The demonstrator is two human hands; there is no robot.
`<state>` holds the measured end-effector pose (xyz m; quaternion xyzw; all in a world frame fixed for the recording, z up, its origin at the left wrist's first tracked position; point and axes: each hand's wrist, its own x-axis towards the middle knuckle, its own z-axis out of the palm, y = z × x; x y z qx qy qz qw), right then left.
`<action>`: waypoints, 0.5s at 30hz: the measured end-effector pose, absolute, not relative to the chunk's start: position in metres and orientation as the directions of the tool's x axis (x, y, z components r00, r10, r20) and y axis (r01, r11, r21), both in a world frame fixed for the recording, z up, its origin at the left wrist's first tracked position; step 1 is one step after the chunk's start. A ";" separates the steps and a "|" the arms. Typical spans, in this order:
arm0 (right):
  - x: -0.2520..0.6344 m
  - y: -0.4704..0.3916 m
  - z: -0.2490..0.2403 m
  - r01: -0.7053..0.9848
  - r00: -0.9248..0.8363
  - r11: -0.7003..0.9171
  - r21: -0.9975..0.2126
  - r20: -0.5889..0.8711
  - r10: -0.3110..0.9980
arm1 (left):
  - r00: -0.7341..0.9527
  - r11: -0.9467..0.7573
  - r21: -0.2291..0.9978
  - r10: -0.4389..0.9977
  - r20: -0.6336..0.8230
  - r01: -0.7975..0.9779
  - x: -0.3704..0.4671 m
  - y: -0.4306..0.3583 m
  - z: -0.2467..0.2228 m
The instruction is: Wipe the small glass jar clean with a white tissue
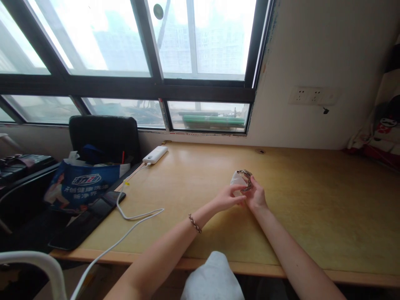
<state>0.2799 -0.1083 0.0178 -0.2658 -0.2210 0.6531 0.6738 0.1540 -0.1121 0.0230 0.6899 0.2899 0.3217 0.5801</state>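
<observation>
Together, both hands meet over the middle of the desk [312, 200]: the right hand [256, 196] grips a metal-link watch [246, 179] by its band, fingers curled round it, while the left hand [225, 197] pinches a white cloth [236, 180] against the watch, so both things sit raised just above the wood. Off to the left lie a white power bank [155, 154], its cable [131, 216], a dark tablet [86, 223] and a blue bag [83, 185].
</observation>
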 end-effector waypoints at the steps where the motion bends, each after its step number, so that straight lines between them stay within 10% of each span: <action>1: 0.279 -0.109 0.017 -0.765 0.037 -0.009 -0.644 -0.058 0.998 | 0.655 -0.028 0.998 0.753 0.060 -0.059 0.154 -0.112 0.024; 6: 0.279 -0.110 0.019 -0.774 -0.034 -0.107 -0.625 -0.128 0.991 | 0.731 0.324 0.874 0.680 0.052 -0.363 0.150 -0.117 0.032; 15: 0.278 -0.108 0.019 -0.704 -0.078 -0.118 -0.701 -0.088 0.993 | 0.684 0.402 0.693 0.707 0.181 -0.598 0.155 -0.129 0.039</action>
